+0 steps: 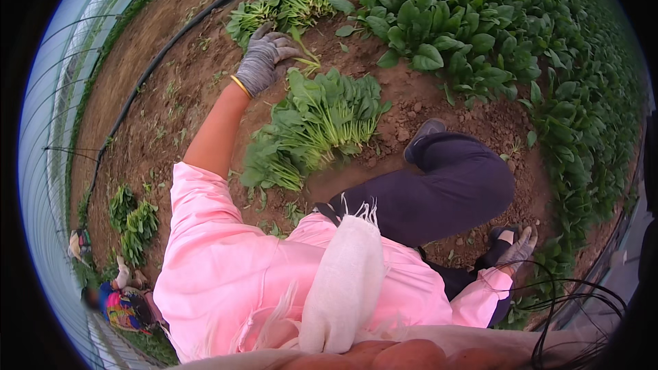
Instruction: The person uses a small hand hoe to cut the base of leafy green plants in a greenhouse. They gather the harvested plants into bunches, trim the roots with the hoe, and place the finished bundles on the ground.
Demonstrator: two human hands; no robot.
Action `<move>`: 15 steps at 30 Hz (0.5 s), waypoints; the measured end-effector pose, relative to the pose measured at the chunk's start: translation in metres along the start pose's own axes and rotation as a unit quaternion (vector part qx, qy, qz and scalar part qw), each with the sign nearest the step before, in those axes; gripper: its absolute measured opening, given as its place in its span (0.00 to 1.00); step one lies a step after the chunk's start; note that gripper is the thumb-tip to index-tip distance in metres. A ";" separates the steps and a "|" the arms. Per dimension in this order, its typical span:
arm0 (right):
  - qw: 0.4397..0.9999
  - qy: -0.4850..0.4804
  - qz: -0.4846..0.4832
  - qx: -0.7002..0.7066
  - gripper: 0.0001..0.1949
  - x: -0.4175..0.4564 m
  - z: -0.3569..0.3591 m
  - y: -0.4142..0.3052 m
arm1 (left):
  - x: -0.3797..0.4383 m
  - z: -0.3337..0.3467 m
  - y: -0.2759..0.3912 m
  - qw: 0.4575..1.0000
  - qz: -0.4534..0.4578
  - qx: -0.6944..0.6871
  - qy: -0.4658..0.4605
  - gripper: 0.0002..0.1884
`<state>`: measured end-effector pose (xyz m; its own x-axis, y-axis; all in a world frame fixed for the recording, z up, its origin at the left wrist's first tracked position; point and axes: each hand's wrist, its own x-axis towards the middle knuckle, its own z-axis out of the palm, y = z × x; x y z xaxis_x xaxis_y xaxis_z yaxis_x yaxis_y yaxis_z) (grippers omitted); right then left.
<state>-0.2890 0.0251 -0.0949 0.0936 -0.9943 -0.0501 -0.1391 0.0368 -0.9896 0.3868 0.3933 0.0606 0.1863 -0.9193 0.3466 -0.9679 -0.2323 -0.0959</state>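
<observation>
My left hand (262, 61), in a grey knit glove with a yellow cuff, reaches forward with its fingers apart. Its fingertips are near a loose spinach-like plant (308, 61) and a pile of cut greens (288, 5) on the soil. Closer to me lies a larger row of cut leafy greens (329, 118), pale stems towards my legs. Low on the right, my gloved right hand (518, 247) is beside my shoe (501, 234); whether it grips anything is unclear.
Dense growing greens (462, 25) fill the right and far side. A black hose (169, 43) runs along the left, with greenhouse film (56, 87) beyond it. More cut bunches (136, 228) lie at lower left, near another person (126, 303). My bent leg (442, 185) rests on the soil.
</observation>
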 end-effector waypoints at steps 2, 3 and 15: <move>0.998 -0.018 0.052 0.035 0.17 0.004 -0.007 0.019 | -0.045 0.012 -0.013 0.995 -0.057 0.014 -0.083 0.15; 0.996 -0.011 0.066 0.059 0.16 -0.002 -0.002 0.021 | -0.065 0.017 -0.016 0.989 -0.082 0.018 -0.118 0.14; 0.997 -0.005 0.072 0.030 0.16 -0.046 0.049 -0.008 | -0.082 0.168 0.028 0.948 0.060 -0.035 -0.312 0.11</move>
<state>-0.2441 0.0759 -0.0917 0.0873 -0.9771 -0.1942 -0.0935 0.1861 -0.9781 0.3727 0.4093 -0.1272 0.1175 -0.9515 -0.2845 -0.9931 -0.1135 -0.0305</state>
